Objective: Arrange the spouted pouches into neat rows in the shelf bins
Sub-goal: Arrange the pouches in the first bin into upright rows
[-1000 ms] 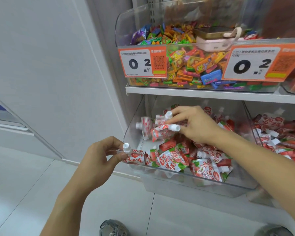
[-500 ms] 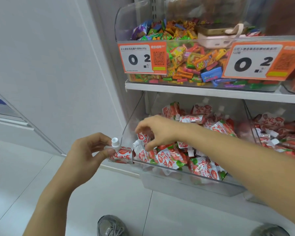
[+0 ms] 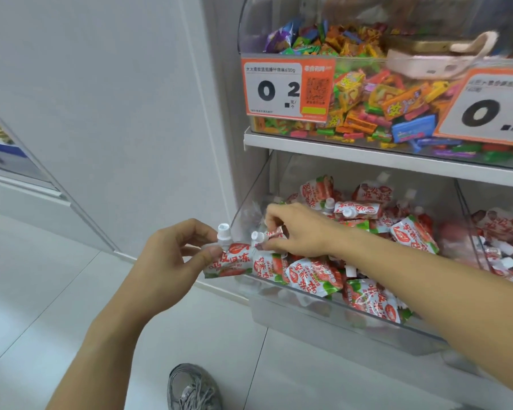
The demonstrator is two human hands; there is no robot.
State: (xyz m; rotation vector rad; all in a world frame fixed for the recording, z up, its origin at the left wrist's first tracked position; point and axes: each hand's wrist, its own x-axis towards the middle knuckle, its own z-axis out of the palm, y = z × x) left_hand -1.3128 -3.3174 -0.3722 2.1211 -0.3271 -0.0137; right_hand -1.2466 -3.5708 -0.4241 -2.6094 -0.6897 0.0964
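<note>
Both hands work at the clear lower bin's [image 3: 323, 318] left front corner. Left hand [image 3: 163, 264] pinches a red-and-white spouted pouch [image 3: 228, 261] just outside the bin wall, white cap at twelve o'clock. Right hand [image 3: 299, 229] reaches inside and pinches a second pouch [image 3: 271, 233] at three o'clock of the first. More pouches [image 3: 367, 294] lie jumbled in the bin.

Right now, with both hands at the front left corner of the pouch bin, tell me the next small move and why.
Probably set the right hand's pouch upright beside the front-row pouches, cap up. The left hand pinches another pouch just outside the clear bin's left wall, ready to follow, while the pouches behind lie jumbled.
</note>
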